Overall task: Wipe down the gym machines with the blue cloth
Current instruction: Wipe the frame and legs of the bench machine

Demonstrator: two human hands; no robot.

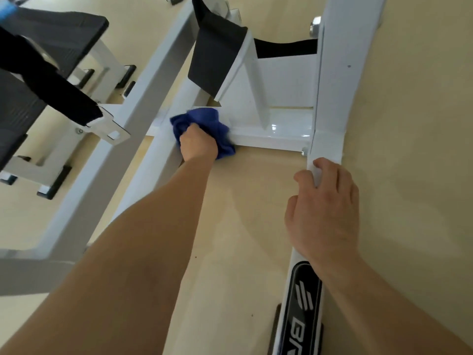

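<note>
Left hand: fingers curled tight into the blue cloth, gripping it in a bunch.
Blue cloth: centre of view, pressed on the white cross-member of the machine frame, at the corner where it meets the left beam.
Right hand: at 4 o'clock from the cloth, well apart; fingers curled over the edge of the right beam, thumb on its near side.
Obstruction, 12 o'clock: black pad overhangs the frame just above the cloth.
Obstruction, 9 o'clock: left beam runs diagonally, touching the cloth's edge.
Right beam detail: black logo plate at 6 o'clock of the right hand; bolt near the top.
Surroundings, 9 to 10 o'clock: black strap on a white bracket; behind it a second machine with black-capped feet.
Floor: beige, with small dark specks near the left forearm.
</note>
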